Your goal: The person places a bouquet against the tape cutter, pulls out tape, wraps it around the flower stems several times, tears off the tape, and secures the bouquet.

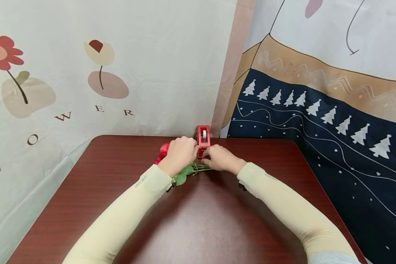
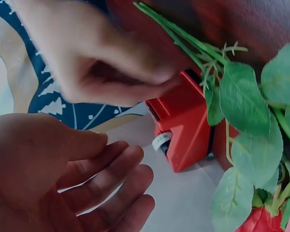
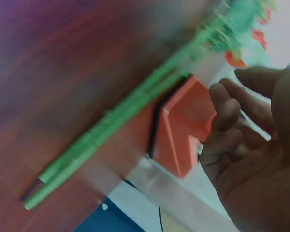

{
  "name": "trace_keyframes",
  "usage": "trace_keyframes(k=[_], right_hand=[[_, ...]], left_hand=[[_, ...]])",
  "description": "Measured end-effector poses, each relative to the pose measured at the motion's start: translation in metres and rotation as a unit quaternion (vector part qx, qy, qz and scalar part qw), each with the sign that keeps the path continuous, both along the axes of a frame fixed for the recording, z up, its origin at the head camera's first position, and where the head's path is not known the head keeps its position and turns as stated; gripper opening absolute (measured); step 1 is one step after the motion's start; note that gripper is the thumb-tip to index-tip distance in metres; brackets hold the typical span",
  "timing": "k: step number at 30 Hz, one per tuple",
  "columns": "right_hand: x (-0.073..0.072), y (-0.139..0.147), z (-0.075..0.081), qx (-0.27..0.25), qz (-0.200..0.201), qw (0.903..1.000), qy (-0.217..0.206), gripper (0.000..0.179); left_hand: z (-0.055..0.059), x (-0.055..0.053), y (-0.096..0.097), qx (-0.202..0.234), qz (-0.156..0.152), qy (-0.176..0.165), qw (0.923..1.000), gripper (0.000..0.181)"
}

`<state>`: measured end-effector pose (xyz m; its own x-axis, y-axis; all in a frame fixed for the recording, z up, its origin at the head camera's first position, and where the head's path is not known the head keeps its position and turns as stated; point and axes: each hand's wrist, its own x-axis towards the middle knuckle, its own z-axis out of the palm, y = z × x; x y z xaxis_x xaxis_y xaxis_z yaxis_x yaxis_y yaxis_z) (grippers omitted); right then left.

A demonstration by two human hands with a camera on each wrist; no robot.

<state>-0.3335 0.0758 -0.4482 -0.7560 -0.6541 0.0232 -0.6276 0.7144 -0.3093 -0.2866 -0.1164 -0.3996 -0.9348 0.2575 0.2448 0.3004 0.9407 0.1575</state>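
My left fingers (image 2: 140, 179) spread loosely near the tape dispenser (image 2: 191, 128) and flowers (image 2: 246, 99); whether my right fingers (image 3: 225, 116) pinch, I can't tell.

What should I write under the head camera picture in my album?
Left hand and right hand beside a red tape dispenser, with red flowers and green leaves, above a brown table.
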Motion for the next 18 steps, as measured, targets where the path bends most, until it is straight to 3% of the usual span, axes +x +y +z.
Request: trace_keyframes(k=[5, 9, 18], right_hand=[[-0.015, 0.006, 0.020, -0.060, -0.077, 0.9952, -0.002, 0.021], [-0.026, 0.009, 0.029, -0.093, -0.125, 0.9874, -0.028, 0.025], [-0.042, 0.002, 0.024, -0.071, -0.176, 0.9782, -0.086, 0.033]], left_hand=[[0.005, -0.013, 0.000, -0.011, 0.002, -0.033, 0.9994, 0.020], [0.007, -0.021, 0.003, -0.009, 0.002, -0.063, 0.9980, 0.015], [-0.007, -0.032, 0.012, -0.030, 0.007, -0.127, 0.9915, 0.013]])
